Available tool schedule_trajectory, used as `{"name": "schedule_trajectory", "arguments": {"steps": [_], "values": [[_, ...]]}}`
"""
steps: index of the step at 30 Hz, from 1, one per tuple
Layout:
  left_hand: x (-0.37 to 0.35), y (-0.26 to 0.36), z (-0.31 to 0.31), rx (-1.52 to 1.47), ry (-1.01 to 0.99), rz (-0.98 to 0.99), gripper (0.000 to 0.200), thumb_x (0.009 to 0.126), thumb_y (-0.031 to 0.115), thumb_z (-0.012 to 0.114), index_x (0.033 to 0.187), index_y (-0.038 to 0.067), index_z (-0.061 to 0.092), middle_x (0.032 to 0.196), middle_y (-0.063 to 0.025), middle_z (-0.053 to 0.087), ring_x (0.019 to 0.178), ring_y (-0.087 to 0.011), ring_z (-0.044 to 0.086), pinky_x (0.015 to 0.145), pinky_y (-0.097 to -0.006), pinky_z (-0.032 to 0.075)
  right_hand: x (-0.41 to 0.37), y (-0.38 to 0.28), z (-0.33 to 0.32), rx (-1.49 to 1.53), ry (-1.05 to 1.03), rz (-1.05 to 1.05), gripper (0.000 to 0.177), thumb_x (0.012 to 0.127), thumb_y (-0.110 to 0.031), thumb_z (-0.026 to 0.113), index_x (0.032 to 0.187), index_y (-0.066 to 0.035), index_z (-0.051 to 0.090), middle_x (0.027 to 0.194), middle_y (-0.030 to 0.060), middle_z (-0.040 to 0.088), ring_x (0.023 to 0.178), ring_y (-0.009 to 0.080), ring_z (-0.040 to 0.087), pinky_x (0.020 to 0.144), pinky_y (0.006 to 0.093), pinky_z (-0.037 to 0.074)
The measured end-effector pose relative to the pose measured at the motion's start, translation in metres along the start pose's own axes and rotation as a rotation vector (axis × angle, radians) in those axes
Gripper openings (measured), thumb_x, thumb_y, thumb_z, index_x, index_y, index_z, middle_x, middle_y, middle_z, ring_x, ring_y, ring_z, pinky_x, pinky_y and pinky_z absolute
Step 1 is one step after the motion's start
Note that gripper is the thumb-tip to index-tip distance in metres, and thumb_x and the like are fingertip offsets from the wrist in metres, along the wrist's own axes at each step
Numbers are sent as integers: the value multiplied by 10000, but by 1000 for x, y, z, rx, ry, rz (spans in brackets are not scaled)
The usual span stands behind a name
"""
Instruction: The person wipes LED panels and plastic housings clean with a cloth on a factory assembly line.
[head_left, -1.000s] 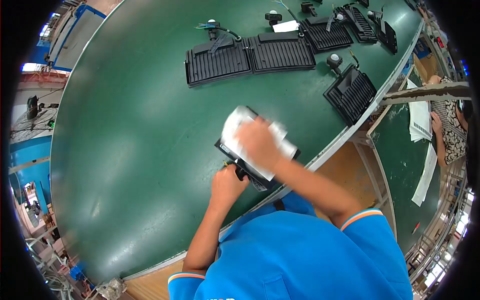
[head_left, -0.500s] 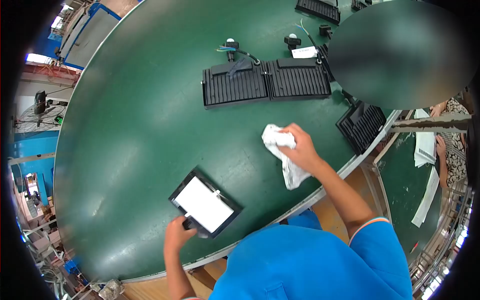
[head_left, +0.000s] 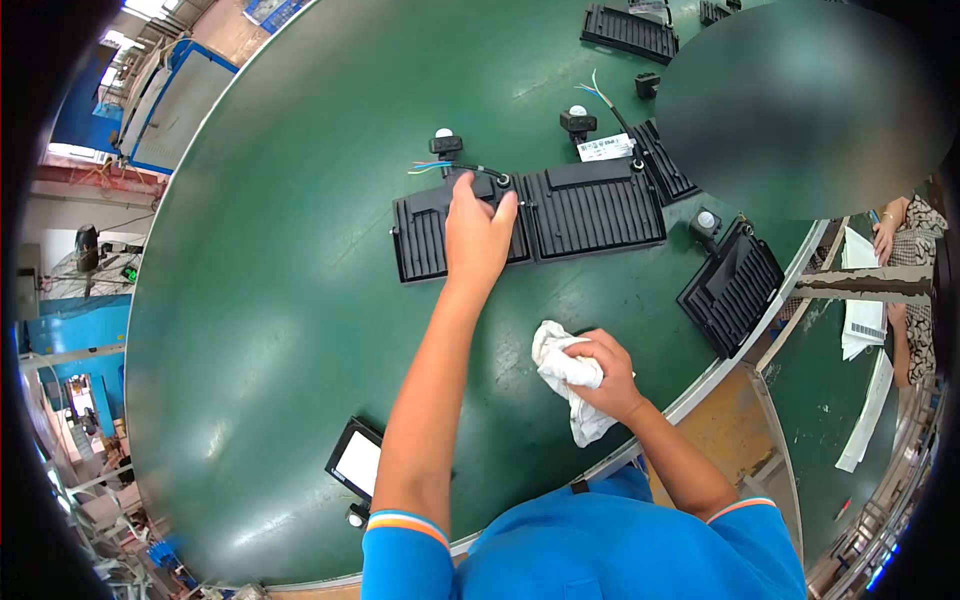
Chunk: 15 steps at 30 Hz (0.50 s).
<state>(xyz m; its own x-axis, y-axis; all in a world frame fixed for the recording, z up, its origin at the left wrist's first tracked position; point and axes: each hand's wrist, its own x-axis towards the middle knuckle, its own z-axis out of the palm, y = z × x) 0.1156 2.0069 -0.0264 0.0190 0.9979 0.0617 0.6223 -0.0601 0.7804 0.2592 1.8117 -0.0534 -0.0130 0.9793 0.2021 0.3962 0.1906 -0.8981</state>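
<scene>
My left hand (head_left: 477, 232) reaches over the left one of two black ribbed floodlights (head_left: 420, 240) lying side by side, thumb and fingers apart near its top bracket. Coloured wires and a sensor (head_left: 446, 143) lie just above it. The second ribbed floodlight (head_left: 596, 212) is to its right. My right hand (head_left: 607, 378) grips a crumpled white cloth (head_left: 568, 362) over the green table. At the lower left, a floodlight with a white face (head_left: 358, 462) lies face up, partly hidden by my left forearm.
Another ribbed floodlight (head_left: 733, 285) with a sensor lies by the metal table edge (head_left: 700, 397). More black lights (head_left: 630, 33) are at the top. A dark blurred oval covers the upper right. At the far right, another person's hand (head_left: 886, 240) is beside white papers (head_left: 862, 325).
My left hand has left the white-faced floodlight and moved up to the left ribbed one. My right hand still holds the cloth. The view has shifted, so the table things appear lower.
</scene>
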Motion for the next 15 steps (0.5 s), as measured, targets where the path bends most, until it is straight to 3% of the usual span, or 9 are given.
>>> {"name": "schedule_trajectory", "arguments": {"steps": [2,4,5,6,7,9,10,12,15], "values": [[15,8,16,78,37,-36,516,797,263,631,1138,-74,440,713,-117,605,655,-201,607,620,-327,471,1,2,-2,-5,-5,6,339,560,-70,733,873,-93,606,866,102,578,782,288,567,676,353,459],[31,-2,32,-224,35,-208,389,830,296,566,992,-53,509,743,-213,591,740,-349,596,676,-439,449,-1,3,-2,-44,-34,-14,371,533,-79,737,879,-100,604,885,115,579,808,302,566,692,370,463],[39,-10,36,-170,36,-226,388,855,338,509,860,-47,553,759,-247,601,758,-381,602,666,-461,446,-6,10,1,-13,-14,2,395,518,-87,737,888,-103,603,907,130,579,834,318,565,716,382,468],[39,-10,41,-169,71,-218,404,882,333,458,773,-40,567,772,-241,597,761,-399,589,668,-473,440,-7,8,1,-52,-16,6,404,516,-81,736,897,-94,602,921,136,582,845,320,569,733,384,469],[39,-18,51,-268,128,-97,385,898,307,443,780,-36,571,776,-234,594,758,-412,579,667,-481,437,-9,10,5,-15,8,3,397,522,-66,725,898,-84,602,924,135,583,851,313,572,737,387,466],[35,-5,46,-169,196,-160,357,913,275,431,772,-19,577,783,-224,598,765,-403,575,677,-484,440,-11,13,7,8,-2,38,349,557,-46,692,891,-67,596,922,155,575,847,325,569,749,369,460],[36,-10,50,-238,190,-194,351,914,261,435,785,-33,578,756,-214,597,672,-362,599,628,-449,462,-10,12,8,19,-5,44,333,579,-45,673,901,-49,590,925,161,567,858,309,566,761,358,454],[15,2,35,-572,191,-197,373,949,296,390,851,-13,574,653,-99,564,496,-210,599,451,-314,470,-13,15,8,146,54,60,328,630,-24,641,948,3,565,936,131,563,898,246,556,826,333,426],[-36,30,-34,-969,136,-206,399,953,338,383,874,-10,561,672,-101,571,528,-216,612,487,-302,479,-14,12,7,247,149,168,295,714,-14,603,1001,24,550,979,98,566,927,193,540,863,301,402]]}}
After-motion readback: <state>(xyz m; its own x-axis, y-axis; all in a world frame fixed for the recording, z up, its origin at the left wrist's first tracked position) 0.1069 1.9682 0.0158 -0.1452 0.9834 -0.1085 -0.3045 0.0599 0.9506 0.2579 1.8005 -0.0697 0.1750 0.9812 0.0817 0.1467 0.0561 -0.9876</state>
